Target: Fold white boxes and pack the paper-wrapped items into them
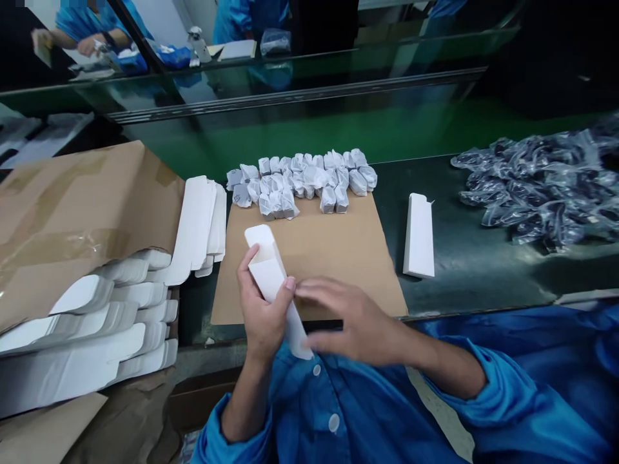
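My left hand (261,309) is closed around a long white carton (269,270) with its top flap open, held tilted above the near edge of a brown cardboard sheet (333,251). My right hand (353,319) rests against the carton's lower part, fingers stretched toward the left hand. At the sheet's far end lies a cluster of several small white wrapped items (302,180). A finished white carton (418,235) lies flat on the dark belt to the right.
Flat white carton blanks (200,225) are stacked to the left, with more blanks (87,335) spilling from an open brown box (72,206). A heap of clear bags with dark contents (546,187) lies at right. Another person in blue (82,26) works beyond the green conveyor (309,129).
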Motion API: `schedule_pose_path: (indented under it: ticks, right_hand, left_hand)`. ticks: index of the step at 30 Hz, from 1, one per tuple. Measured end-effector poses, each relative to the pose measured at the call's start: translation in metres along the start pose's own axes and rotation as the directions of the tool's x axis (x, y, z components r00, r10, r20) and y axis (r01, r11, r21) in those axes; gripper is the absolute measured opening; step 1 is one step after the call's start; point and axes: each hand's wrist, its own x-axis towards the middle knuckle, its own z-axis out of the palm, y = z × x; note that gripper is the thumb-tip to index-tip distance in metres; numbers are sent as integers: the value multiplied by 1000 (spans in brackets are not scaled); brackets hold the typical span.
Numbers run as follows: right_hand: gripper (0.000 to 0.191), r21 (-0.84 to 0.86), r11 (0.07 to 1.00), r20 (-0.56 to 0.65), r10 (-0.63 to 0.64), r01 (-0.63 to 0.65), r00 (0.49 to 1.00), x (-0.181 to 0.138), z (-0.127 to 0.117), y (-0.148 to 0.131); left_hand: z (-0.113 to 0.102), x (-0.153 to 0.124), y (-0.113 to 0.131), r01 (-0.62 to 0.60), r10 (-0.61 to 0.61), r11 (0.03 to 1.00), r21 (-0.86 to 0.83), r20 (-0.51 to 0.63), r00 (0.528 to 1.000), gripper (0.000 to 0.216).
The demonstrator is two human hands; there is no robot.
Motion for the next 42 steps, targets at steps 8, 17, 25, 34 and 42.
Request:
schedule_pose_path:
  ticks: [8, 17, 25, 34, 42]
  right_hand:
    - [31, -9, 985, -159, -171, 172, 972, 22, -14, 23]
    - [29, 773, 587, -41, 423, -239, 905, 35, -36, 33]
    - [27, 748, 571, 187, 310, -340, 932, 43, -23, 21]
    - [14, 665, 716, 45, 250, -215, 967, 37, -19, 17]
    - [29, 386, 919, -131, -28, 77, 991, 20, -1, 20]
  left_hand:
    - [-18, 5, -2, -272, 253, 960, 66, 207, 945, 54]
    - [-23, 4, -4, -204, 152, 974, 103, 379, 913, 40]
    - [-16, 2, 0, -367, 264, 896, 251, 364, 893, 43]
    - [-8, -12, -5, -358, 298, 912, 201, 277, 913, 105]
    - [-25, -3, 5, -390, 249, 873, 292, 420, 872, 82]
